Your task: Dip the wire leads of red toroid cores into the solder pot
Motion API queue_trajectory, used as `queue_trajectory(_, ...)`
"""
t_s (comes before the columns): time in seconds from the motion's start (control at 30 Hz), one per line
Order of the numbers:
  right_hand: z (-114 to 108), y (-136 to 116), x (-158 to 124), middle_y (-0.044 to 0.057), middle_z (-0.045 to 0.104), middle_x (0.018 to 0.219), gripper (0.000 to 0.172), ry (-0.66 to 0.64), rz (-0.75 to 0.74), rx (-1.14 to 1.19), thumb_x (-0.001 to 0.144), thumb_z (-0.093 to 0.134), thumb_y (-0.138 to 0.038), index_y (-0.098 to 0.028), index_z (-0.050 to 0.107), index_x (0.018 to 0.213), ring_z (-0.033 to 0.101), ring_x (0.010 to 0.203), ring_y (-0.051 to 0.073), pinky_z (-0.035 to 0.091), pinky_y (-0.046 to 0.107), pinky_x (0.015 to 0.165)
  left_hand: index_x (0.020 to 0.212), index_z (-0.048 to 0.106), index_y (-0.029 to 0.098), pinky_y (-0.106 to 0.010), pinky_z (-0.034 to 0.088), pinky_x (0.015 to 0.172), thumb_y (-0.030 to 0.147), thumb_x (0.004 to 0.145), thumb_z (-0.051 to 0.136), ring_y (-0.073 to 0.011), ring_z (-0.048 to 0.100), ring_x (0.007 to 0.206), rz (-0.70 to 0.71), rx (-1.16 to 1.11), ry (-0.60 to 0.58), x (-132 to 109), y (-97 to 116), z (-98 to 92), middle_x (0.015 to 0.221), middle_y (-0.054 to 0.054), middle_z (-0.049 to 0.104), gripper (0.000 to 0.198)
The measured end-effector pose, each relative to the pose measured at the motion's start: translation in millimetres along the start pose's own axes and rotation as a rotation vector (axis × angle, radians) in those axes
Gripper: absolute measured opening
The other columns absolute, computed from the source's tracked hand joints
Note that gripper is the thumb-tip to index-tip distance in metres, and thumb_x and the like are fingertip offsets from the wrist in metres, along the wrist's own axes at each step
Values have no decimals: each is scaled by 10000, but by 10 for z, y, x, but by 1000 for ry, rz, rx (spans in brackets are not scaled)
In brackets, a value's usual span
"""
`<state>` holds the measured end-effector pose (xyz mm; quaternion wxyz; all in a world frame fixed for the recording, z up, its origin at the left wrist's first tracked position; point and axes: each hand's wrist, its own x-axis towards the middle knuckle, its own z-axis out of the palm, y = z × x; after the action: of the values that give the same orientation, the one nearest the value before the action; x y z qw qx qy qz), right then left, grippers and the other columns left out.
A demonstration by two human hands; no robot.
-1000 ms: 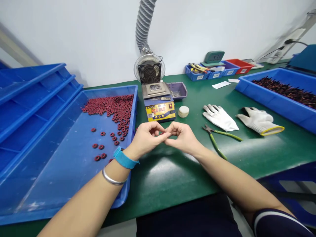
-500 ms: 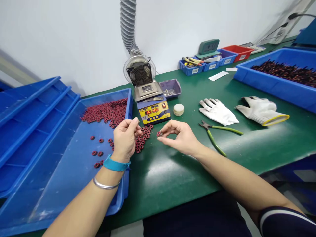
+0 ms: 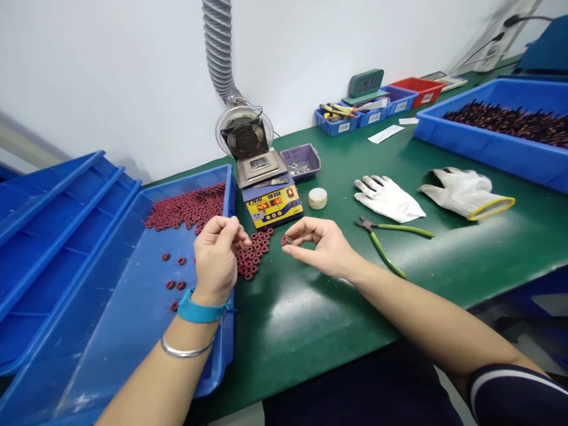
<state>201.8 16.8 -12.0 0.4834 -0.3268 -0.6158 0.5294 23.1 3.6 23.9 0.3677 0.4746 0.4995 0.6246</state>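
Note:
My right hand (image 3: 322, 245) pinches a small red ring-shaped coil (image 3: 286, 240) between thumb and fingertips, just above the green table (image 3: 319, 307). My left hand (image 3: 217, 254) hovers over the right rim of the blue tray (image 3: 110, 331), fingers curled with thumb against fingertips; what it holds, if anything, I cannot make out. Between both hands a small heap of red coils (image 3: 252, 254) lies on the table. A larger pile of red coils (image 3: 186, 207) sits at the tray's far end, with a few loose ones (image 3: 175, 284) nearer me.
A yellow-fronted heating unit (image 3: 270, 198) with a fan (image 3: 244, 136) and duct stands behind the hands. Green-handled pliers (image 3: 386, 245), two white gloves (image 3: 388, 198), a small white pot (image 3: 318, 197), a grey dish (image 3: 302, 161), stacked blue trays (image 3: 53, 219) and a blue bin of dark parts (image 3: 501, 136) surround the area.
The hands, joined a second ago, have parted. My left hand moved left over the tray rim; my right stayed with the coil. The view swung left.

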Motion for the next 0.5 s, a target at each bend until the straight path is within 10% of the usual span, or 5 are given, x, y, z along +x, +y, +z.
queue_trajectory(0.1,-11,-12,33,22,685,796,315,6,32,49,606,813,-331,-171,622,799,673,673,135,573,293,698,629,504,184,-192,425,493,337,736,663,-74,518,489,-37,-40,46,18,-31,-2,552,52,529,245)
queue_trajectory(0.23,-88,-122,273,19,698,790,265,-3,28,27,629,789,-308,-179,640,806,671,686,140,569,300,711,689,552,170,-220,436,520,407,787,608,-96,543,524,-91,142,-174,-73,-101,57,586,25,563,263)
queue_trajectory(0.5,-150,-504,1758,31,628,626,84,116,-39,-602,736,647,-170,-95,685,742,641,691,169,532,327,743,831,613,156,-291,484,668,327,792,613,-167,613,726,85,592,-767,-275,-106,104,781,-47,668,175)
